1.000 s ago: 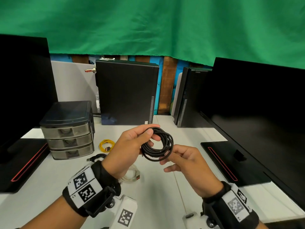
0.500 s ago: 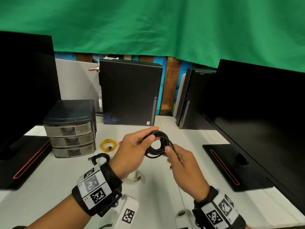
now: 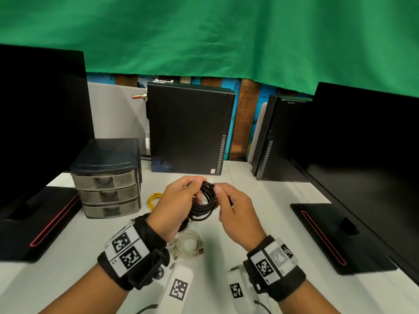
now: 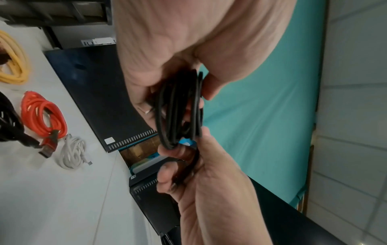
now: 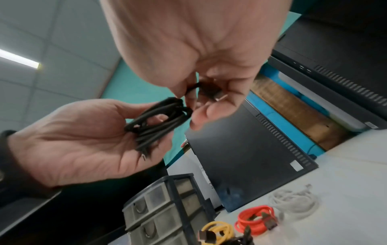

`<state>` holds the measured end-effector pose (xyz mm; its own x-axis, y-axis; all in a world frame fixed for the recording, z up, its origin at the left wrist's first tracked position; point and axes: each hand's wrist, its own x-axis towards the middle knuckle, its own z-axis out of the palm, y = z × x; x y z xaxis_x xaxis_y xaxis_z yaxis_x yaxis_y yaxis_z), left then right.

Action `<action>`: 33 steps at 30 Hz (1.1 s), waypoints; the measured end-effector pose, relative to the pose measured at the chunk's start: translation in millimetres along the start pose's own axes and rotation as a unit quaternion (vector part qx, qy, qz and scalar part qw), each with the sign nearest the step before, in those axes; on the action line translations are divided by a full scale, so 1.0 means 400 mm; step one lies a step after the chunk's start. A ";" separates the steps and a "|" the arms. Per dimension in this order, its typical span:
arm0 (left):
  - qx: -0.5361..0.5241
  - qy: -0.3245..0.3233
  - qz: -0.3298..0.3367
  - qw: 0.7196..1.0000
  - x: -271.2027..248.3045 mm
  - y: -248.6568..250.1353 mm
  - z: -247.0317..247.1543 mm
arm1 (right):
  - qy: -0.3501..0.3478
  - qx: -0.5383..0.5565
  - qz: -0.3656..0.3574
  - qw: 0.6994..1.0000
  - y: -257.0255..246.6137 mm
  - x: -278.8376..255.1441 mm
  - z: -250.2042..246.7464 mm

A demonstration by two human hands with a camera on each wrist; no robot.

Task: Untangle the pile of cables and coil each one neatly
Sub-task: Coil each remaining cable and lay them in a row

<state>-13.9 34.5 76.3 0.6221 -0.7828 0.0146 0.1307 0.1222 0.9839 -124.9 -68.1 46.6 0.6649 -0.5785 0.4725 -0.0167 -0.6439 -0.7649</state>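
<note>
You're finishing the coil on the thin black rubber cable (image 3: 204, 206), held in the air above the white desk (image 3: 260, 200) between both hands. Your left hand (image 3: 174, 207) is curling thumb and fingers round the loop bundle. Your right hand (image 3: 235, 214) is pinching the free tail with its metal-tipped plug against the top of the coil; the fingers are bent tight.

Likely next: tuck or wrap that tail round the loops so they don't spring apart, then set the coil down by the others.

Already coiled on the desk: yellow cable (image 3: 154, 199), orange cable (image 4: 45, 116), white cable (image 3: 189, 244), and another black one (image 4: 9, 126).

The grey three-drawer plastic organiser (image 3: 108, 177) is sitting shut; the drawer fronts are translucent, so I can't tell what's inside.
</note>
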 end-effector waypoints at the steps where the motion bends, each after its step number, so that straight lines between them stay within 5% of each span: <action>1: 0.009 0.008 0.003 1.000 0.006 -0.007 0.000 | -0.002 -0.005 0.003 1.000 0.011 -0.001 0.001; 5: 0.028 0.022 0.027 0.999 0.010 -0.015 0.008 | 0.027 -0.019 0.016 0.999 0.041 -0.010 0.000; 8: 0.018 0.014 0.047 0.999 0.011 -0.019 0.004 | -0.013 -0.029 0.057 0.998 0.045 -0.009 -0.015; 13: -0.047 -0.008 0.069 0.996 0.007 -0.024 0.008 | -0.067 0.138 0.185 0.971 -0.003 -0.020 -0.033; 19: 0.009 0.053 0.175 0.983 -0.009 -0.016 0.023 | -0.055 0.333 0.210 0.918 -0.088 -0.045 -0.014; 23: 0.083 0.051 0.219 0.971 -0.009 -0.017 0.012 | -0.005 0.310 0.189 0.932 -0.102 -0.027 0.012; 28: 0.087 0.001 0.128 0.988 0.039 -0.037 -0.061 | -0.006 0.258 0.225 0.940 -0.057 -0.009 0.052; 33: 0.151 0.025 0.153 0.976 0.044 -0.062 -0.095 | -0.015 0.219 0.235 0.947 -0.035 -0.008 0.102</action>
<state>22.9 40.9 45.5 0.6347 -0.7061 0.3140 -0.2960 0.1533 0.9428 -96.2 -36.8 38.0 0.6815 -0.7313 0.0272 -0.0091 -0.0456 -0.9989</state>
